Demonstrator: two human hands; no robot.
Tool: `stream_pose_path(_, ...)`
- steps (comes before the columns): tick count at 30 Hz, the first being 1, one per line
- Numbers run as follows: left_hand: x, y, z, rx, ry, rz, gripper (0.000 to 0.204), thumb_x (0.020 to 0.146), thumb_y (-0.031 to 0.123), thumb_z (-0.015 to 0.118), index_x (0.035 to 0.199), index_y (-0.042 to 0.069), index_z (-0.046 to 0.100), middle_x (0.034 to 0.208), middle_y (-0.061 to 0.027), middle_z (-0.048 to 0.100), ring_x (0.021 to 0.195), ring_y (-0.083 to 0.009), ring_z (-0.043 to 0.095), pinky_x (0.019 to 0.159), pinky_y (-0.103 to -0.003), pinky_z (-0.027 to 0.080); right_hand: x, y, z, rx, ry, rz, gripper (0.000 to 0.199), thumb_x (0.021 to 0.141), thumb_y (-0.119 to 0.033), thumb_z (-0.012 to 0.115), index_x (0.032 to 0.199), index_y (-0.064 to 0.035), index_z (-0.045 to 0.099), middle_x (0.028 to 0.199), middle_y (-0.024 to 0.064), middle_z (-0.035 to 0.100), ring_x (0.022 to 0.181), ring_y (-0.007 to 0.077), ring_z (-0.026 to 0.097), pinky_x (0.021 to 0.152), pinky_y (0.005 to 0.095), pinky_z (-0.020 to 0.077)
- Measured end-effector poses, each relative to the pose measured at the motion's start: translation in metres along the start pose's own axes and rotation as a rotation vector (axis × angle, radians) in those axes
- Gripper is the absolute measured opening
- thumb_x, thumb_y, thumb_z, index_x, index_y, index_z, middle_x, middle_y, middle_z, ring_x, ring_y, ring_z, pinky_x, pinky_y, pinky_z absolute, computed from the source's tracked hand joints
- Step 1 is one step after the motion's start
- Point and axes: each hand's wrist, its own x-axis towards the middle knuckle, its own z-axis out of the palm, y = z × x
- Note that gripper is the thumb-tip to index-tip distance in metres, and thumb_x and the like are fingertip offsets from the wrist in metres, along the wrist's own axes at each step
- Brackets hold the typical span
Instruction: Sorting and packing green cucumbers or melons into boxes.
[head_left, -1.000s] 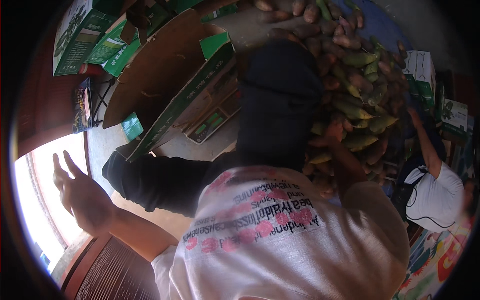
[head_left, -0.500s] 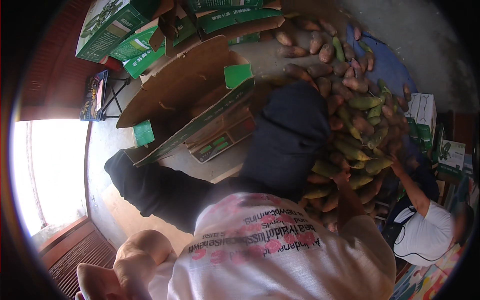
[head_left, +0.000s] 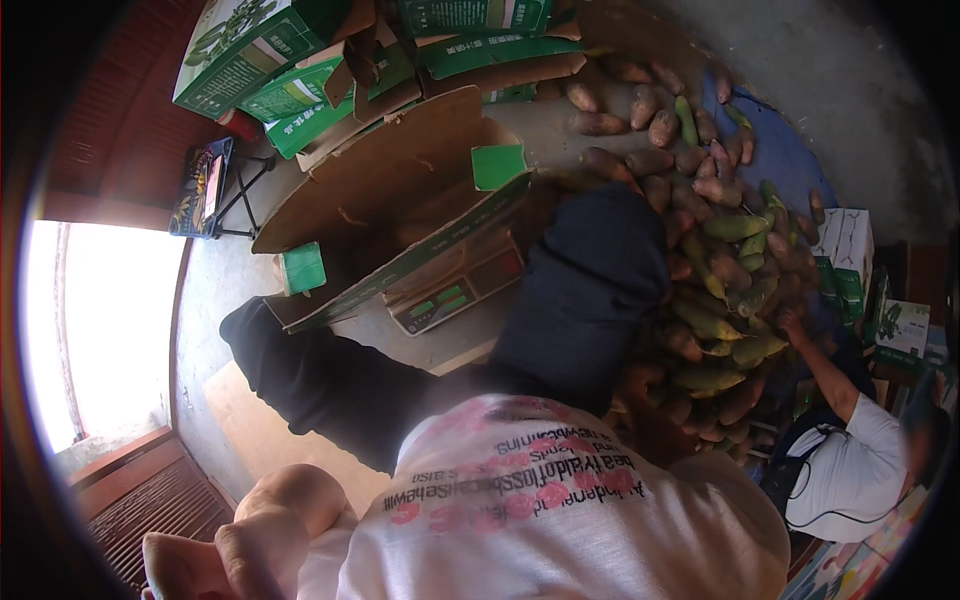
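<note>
A heap of long green radish-like roots [head_left: 706, 320] and reddish-brown roots [head_left: 716, 190] lies on the right. My right hand [head_left: 634, 396] is low at the near left edge of this heap, beside my knee; shadow and the knee hide its fingers, and whether it holds a root does not show. On the lower left my left arm [head_left: 290, 500] is bent close to the body, its fingers not clearly made out. Ahead of my knees a large open cardboard box [head_left: 400, 150] stands tilted, with a scale [head_left: 440, 306] showing green displays next to it.
Green printed cartons [head_left: 260, 50] are stacked at the far left, near a small folding stool [head_left: 203, 188]. A blue sheet [head_left: 780, 140] lies partly under the heap. On the right a co-worker's hand [head_left: 792, 326] reaches into the roots, with more cartons [head_left: 845, 250] behind.
My right hand has drawn back from the green roots toward my knee. A green root that lay by that hand no longer shows there. The whole view has shifted slightly.
</note>
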Motion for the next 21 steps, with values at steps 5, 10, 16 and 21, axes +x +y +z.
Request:
stream_pose_path(5,-0.004,0.022,-0.022,-0.034,-0.141,-0.112,0.024,0.084,0.041,0.074,0.087,0.018,0.076,0.109,0.0043,0.066,0.12,-0.0213,0.055,0.102,-0.049,0.047,0.027,-0.032,-0.005,-0.015,-0.202,-0.172,0.109,0.065,-0.025,0.09,0.151,-0.0022,0.027,0.144,0.0198,0.044,0.127,0.0369,0.05,0.101,0.047,0.0485)
stream_pose_path(10,-0.016,-0.008,-0.014,-0.093,-0.045,0.016,0.023,0.085,0.04,0.073,0.09,0.017,0.076,0.11,0.0047,0.066,0.123,-0.0216,0.054,0.101,-0.049,0.048,-0.097,-0.116,-0.153,0.16,-0.085,0.144,0.095,0.067,-0.023,0.088,0.149,-0.012,0.042,0.143,0.0191,0.048,0.124,0.0344,0.054,0.099,0.045,0.0494)
stream_pose_path(16,-0.014,-0.023,-0.041,-0.131,-0.036,0.295,0.027,0.086,0.04,0.072,0.102,0.019,0.075,0.12,0.0015,0.064,0.129,-0.0207,0.05,0.102,-0.05,0.046,-0.136,-0.107,-0.281,0.477,0.045,-0.065,0.072,0.075,-0.02,0.08,0.138,-0.0022,0.051,0.125,0.0126,0.062,0.115,0.0264,0.059,0.089,0.0406,0.0511)
stream_pose_path(21,-0.037,0.004,-0.085,-0.147,0.096,0.18,0.029,0.071,0.055,0.085,0.086,0.032,0.076,0.138,-0.0022,0.052,0.141,-0.0285,0.028,0.117,-0.05,0.017,-0.171,-0.151,-0.347,1.39,0.074,-0.701,0.049,0.093,-0.014,0.065,0.139,-0.0044,0.051,0.127,0.0119,0.062,0.116,0.0257,0.059,0.1,0.0406,0.0448)
